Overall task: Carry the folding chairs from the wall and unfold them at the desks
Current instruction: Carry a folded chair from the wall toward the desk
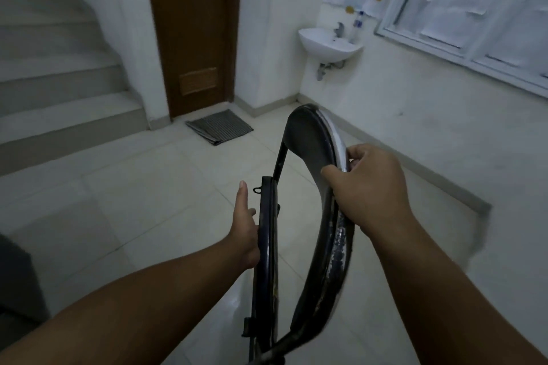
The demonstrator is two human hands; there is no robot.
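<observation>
- Two hands hold one dark folding chair point(311, 210), seen edge-on at centre frame above the floor.
- Right hand point(370, 187): fingers point(357, 154) curl round the curved, worn backrest edge, thumb pressed on its inner face; the grip is closed.
- Left hand point(246, 225): fingers extended and nearly flat, palm against the outer side of the narrow seat panel; not wrapped round it.
- Seat panel and backrest stand apart at the top and converge toward the lower frame bars.
- Ahead: pale tiled floor point(148, 187), bare between the chair and a striped mat point(219, 126).
- Mat lies at the foot of a brown door point(192, 32).
- Left boundary: staircase point(59, 83).
- Right boundary: wall-mounted sink point(329, 43) in the corner and a papered window point(474, 9) along the wall.
</observation>
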